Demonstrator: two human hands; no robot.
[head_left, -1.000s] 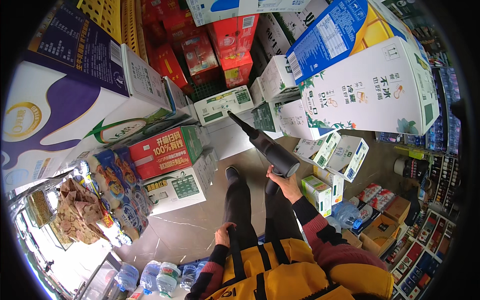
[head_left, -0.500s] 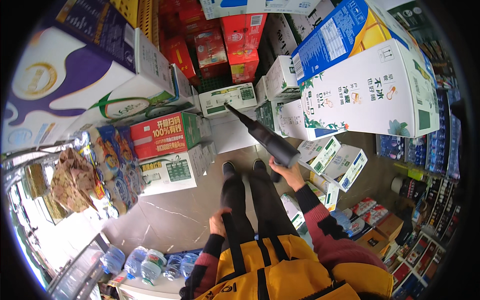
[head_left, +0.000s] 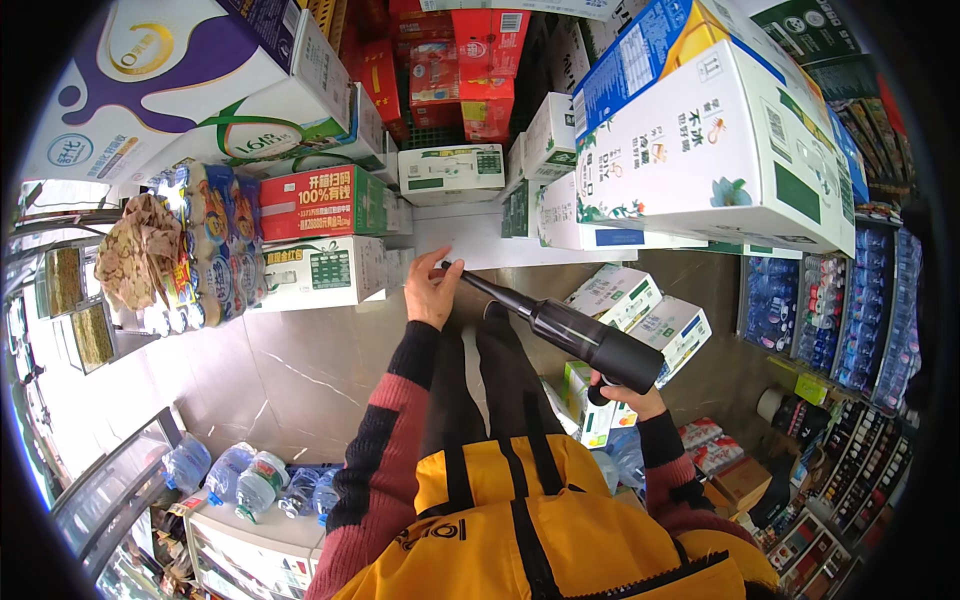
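A black handheld vacuum (head_left: 595,340) with a long, narrow nozzle lies slantwise in front of me, its thick body at the right and its tip toward the upper left. My right hand (head_left: 636,400) is closed around the handle below the body, which partly hides the fingers. At the other end, my left hand (head_left: 430,292) pinches the nozzle tip between thumb and fingers. Below the nozzle are my dark-trousered legs (head_left: 458,385). Just beyond the vacuum's body, white cartons (head_left: 668,338) with green print rest low by the floor.
A white shelf board (head_left: 480,240) lies ahead, with a white carton (head_left: 450,170) behind it. Large white cartons (head_left: 690,150) jut out at right; a red carton (head_left: 318,202) and shrink-wrapped cans (head_left: 222,240) stand at left. Water bottles (head_left: 262,480) line a counter at lower left.
My left hand has risen from beside my thigh to the nozzle tip. The vacuum has moved down and right, closer to me, with my right hand still on its handle.
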